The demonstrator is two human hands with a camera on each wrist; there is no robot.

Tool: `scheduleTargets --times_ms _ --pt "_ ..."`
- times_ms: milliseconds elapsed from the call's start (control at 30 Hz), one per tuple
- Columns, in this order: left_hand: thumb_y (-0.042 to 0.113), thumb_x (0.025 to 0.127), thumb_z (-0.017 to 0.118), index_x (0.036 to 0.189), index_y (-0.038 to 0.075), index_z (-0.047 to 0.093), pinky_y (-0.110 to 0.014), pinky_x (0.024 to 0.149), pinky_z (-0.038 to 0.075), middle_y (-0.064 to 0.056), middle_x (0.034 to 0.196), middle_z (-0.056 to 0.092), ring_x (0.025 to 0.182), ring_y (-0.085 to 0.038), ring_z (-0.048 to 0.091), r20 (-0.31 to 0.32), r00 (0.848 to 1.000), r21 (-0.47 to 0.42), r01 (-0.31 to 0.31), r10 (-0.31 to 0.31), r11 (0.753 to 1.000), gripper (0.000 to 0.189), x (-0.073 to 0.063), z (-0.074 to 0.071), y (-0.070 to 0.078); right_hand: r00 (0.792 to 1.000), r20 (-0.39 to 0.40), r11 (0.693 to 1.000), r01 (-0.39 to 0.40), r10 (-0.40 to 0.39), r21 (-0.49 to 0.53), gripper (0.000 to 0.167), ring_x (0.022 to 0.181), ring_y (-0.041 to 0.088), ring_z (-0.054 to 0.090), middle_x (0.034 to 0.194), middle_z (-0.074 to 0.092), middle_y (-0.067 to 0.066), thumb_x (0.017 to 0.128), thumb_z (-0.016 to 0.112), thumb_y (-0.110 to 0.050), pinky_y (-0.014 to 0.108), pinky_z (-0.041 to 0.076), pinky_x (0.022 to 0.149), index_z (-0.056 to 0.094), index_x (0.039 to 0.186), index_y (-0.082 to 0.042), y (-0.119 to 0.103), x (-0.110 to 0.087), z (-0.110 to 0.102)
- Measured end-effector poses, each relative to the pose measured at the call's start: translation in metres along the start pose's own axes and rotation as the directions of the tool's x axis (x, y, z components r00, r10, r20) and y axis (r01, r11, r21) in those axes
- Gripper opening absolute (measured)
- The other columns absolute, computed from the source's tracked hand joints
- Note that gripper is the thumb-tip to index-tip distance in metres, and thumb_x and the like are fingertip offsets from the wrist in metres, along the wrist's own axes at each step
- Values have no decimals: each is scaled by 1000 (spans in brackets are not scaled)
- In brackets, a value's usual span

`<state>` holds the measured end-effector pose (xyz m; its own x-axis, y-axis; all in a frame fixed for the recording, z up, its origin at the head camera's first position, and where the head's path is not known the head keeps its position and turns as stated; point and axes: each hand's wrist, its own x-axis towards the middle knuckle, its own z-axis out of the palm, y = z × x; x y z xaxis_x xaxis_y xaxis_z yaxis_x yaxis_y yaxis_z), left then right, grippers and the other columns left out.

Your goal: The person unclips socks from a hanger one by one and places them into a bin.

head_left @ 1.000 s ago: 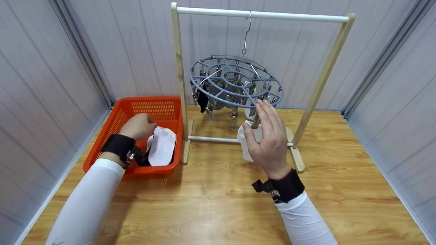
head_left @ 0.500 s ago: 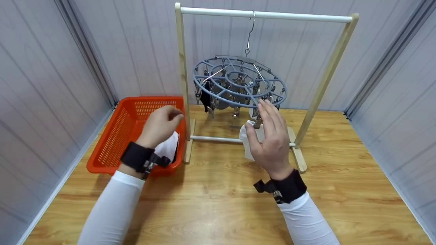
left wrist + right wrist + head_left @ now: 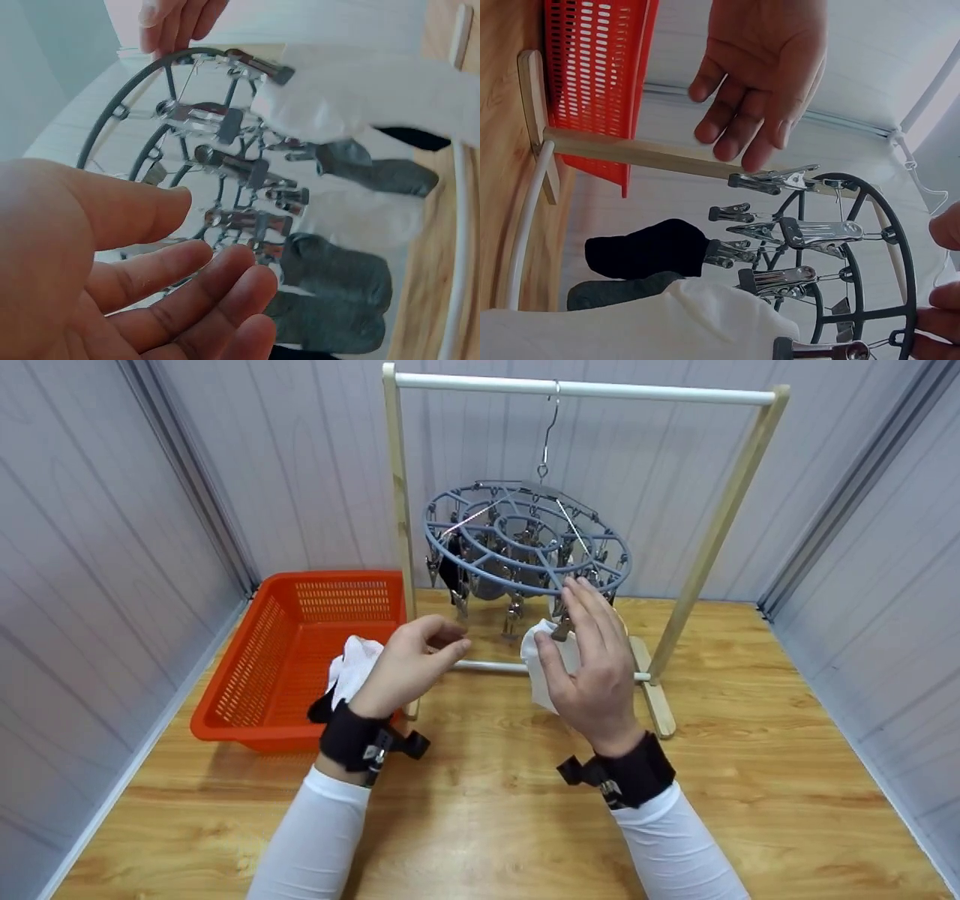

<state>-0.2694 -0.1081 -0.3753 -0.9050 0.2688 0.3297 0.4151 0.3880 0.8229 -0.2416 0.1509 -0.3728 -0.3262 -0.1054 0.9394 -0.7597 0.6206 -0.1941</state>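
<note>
My left hand [image 3: 416, 660] is empty, in front of the left side of a round grey clip hanger [image 3: 480, 572], thumb and fingers apart. Fingers of my right hand [image 3: 596, 675] lie nearly straight against the hanger's near right rim. Below that hand a white sock [image 3: 541, 679] hangs from a metal clip [image 3: 262, 66]. A black sock [image 3: 649, 249] and several grey socks [image 3: 337, 270] hang from other clips, with another white sock [image 3: 367, 217] among them. Several clips at the front, such as one clip [image 3: 232, 165], hold nothing.
An orange basket [image 3: 225, 724] stands at the left, with a white sock [image 3: 351, 664] and a dark piece of cloth [image 3: 322, 709] in it. The hanger hooks over the white top rail [image 3: 660, 394] of a wooden stand, whose low bar [image 3: 491, 666] runs underneath.
My left hand has come out of the basket and moved right, up to the hanger. My right hand has stayed at the rim.
</note>
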Motion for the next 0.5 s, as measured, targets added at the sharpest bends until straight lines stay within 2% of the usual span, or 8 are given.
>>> scheduleTargets --times_ms 200,333,500 --pt "24 107 77 136 6 74 -45 101 59 -5 122 78 113 -24 72 57 998 -4 20 -20 1000 34 0 13 4 1000 7 1000 16 -16 27 54 150 44 53 156 61 26 101 75 -14 53 35 129 62 147 11 -2 1 0" --pt "23 106 79 139 8 73 -47 102 59 -7 125 76 116 -24 71 73 997 2 26 -26 1000 37 -1 19 5 999 10 998 34 -35 51 56 150 45 53 156 61 26 99 77 -9 53 36 129 62 148 11 -3 2 -1" --pt "23 106 80 143 7 69 -47 104 59 -10 129 74 119 -26 72 78 997 10 22 -22 1000 42 0 25 5 999 -29 996 41 -38 78 53 149 46 53 154 62 29 99 76 -10 55 36 129 63 146 12 2 5 -7"
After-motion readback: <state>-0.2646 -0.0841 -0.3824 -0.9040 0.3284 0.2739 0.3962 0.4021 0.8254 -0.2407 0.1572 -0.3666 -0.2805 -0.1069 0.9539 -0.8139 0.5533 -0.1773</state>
